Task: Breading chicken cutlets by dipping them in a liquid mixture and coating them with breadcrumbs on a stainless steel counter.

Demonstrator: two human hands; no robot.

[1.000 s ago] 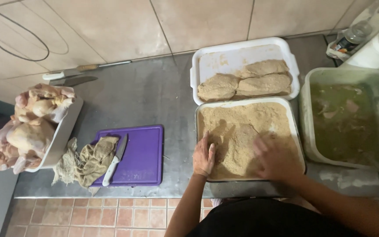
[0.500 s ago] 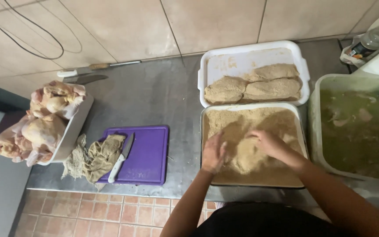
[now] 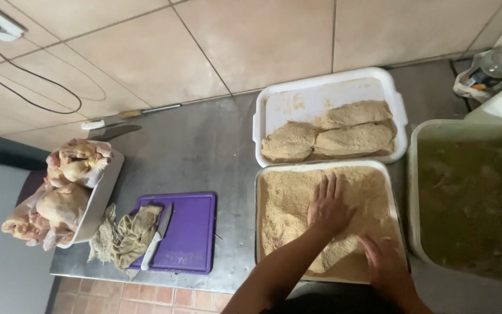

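Note:
A shallow white tray of tan breadcrumbs point(image 3: 280, 197) lies at the front of the steel counter. My left hand point(image 3: 327, 204) is pressed flat on the crumbs near the tray's middle, fingers spread and pointing away from me. My right hand point(image 3: 386, 264) lies flat on the crumbs at the tray's near right corner. Whatever is under the palms is hidden by crumbs. Just behind it, a white tray point(image 3: 321, 96) holds three breaded cutlets point(image 3: 326, 135).
A large tub of greenish marinade point(image 3: 472, 197) stands at the right. A purple cutting board point(image 3: 190, 232) carries a white-handled knife point(image 3: 157, 239) and a rag point(image 3: 124, 237). Raw whole chickens point(image 3: 59, 197) fill a tray at the left. Another knife point(image 3: 114, 128) lies by the wall.
Both hands have moved from cupping a mound in the crumbs to lying flat on them; the left hand now sits further right, the right hand nearer the front corner. The view shifted.

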